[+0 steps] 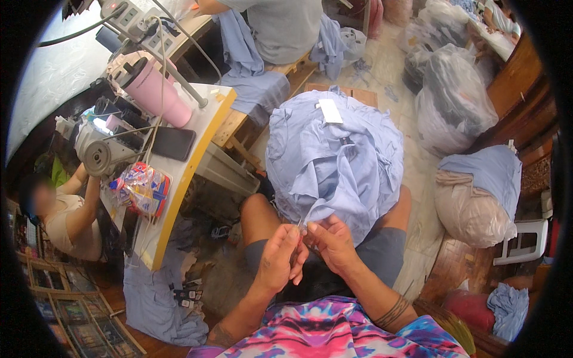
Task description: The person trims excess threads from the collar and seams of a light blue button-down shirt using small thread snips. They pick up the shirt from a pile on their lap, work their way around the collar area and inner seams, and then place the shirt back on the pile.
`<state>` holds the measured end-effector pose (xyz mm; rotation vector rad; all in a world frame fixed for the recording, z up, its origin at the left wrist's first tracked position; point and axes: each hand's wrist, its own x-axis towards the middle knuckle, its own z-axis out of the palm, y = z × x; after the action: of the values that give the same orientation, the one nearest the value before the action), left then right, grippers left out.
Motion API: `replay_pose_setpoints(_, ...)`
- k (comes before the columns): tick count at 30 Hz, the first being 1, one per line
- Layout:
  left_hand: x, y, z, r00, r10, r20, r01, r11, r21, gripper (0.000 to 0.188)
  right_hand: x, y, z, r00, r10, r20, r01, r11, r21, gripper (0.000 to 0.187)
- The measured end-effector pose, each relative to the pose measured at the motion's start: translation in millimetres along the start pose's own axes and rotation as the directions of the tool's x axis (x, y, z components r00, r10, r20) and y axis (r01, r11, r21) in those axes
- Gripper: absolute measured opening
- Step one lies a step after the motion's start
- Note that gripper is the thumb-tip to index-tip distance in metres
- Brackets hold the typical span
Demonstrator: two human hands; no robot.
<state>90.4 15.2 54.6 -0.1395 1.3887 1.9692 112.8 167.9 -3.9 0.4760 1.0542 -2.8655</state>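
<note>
A large heap of light blue garments (370,161) lies in front of me, between and above my knees. A white tag (329,111) rests on its far part, and a small dark label (346,141) shows near its middle. At the heap's near edge, my right hand (335,246) is closed in a pinch on a fold of the light blue cloth. Close beside it, my left hand (280,253) is also pinched shut. Something small and thin shows at its fingertips, too small to name. The fingertips of both hands nearly meet.
On the left, a yellow-edged table (197,143) carries a pink tumbler (156,92), a phone (173,144), and a colourful plastic packet (143,190). Another person (74,215) works beyond it. Clear plastic bags (450,101) and a cloth-topped sack (477,197) stand at right.
</note>
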Motion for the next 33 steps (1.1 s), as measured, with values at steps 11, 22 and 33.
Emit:
replay_pose_setpoints(11, -2, -6, 9, 0.990, 0.120, -0.069, -0.120, 0.993, -0.004, 0.041, -3, 2, 2, 0.998, 0.061, 0.007, -0.061, 0.998, -0.030, 0.020)
replay_pose_setpoints(22, 2, -6, 6, 0.991, 0.134, -0.014, -0.134, 0.990, 0.052, 0.042, -3, 1, -13, 0.942, 0.274, 0.193, -0.317, 0.915, 0.250, 0.021)
replay_pose_setpoints(33, -2, -6, 8, 1.000, -0.002, 0.001, 0.002, 0.994, -0.112, 0.038, -6, 12, -10, 0.987, 0.155, 0.042, -0.158, 0.984, 0.086, 0.021)
